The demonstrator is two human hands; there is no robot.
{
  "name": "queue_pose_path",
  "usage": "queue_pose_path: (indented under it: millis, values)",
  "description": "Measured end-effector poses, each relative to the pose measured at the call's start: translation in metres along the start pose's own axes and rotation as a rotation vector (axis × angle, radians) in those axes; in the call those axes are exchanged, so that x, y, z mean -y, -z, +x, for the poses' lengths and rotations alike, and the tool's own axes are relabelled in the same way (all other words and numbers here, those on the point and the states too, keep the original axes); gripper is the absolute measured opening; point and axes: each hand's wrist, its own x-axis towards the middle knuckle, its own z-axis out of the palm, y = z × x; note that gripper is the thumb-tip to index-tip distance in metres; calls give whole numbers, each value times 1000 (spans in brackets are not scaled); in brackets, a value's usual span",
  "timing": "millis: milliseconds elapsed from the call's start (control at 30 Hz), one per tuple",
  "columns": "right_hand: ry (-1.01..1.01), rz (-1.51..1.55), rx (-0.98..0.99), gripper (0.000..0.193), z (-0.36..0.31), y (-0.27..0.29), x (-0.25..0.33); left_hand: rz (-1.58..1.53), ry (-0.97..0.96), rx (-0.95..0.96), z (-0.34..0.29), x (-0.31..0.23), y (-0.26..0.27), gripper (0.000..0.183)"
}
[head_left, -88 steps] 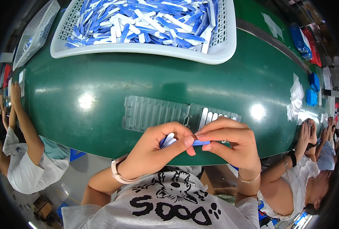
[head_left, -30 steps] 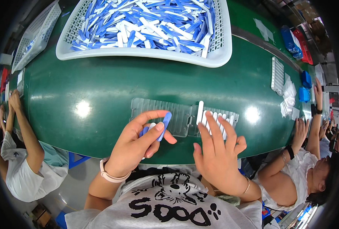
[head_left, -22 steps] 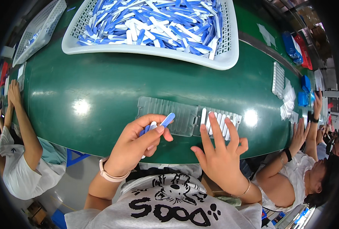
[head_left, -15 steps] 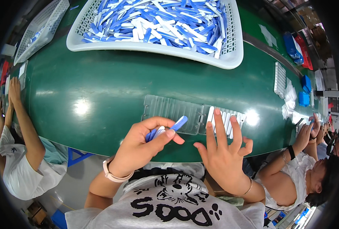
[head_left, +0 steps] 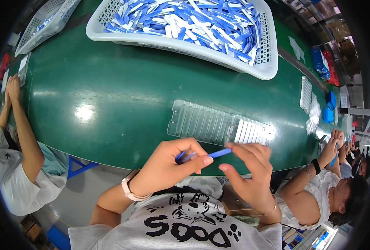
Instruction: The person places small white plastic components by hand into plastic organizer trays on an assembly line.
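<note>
We see left hand (head_left: 168, 162) curled closed on blue sticks (head_left: 220, 153). Right hand (head_left: 251, 173) half open by one's tip, contact unclear; clear case (head_left: 201, 121) beyond.

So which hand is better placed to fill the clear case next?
Probably the right hand: it is open, nearer the white sticks in the clear case, while the left hand holds the blue stick.

My light grey, short-sleeved T-shirt (head_left: 105, 238) bears a black cartoon animal (head_left: 193, 208), lettering (head_left: 188, 231) and a paw mark (head_left: 233, 229); a pale pink band (head_left: 129, 192) circles my left wrist (head_left: 140, 184), a thin bracelet (head_left: 272, 208) my right.
</note>
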Motion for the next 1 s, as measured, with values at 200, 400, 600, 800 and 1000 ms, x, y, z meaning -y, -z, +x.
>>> queue_pose_path:
  millis: [200,400,600,800,1000]
  values:
    - [156,0,-253,23,6,-13,-4,-211,50,1,2,3,4,22]
    - [237,-291,-402,22,11,-39,-32,-659,163,293,-5,5,15,57]
    - [283,-405,-315,27,9,-41,-26,-515,108,228,-18,9,-2,53]
    - [162,-434,-204,29,-9,-44,-13,-216,47,75,-27,15,-7,47]
    - [108,-192,-231,21,-10,-35,-10,-205,22,104,-33,21,-16,48]
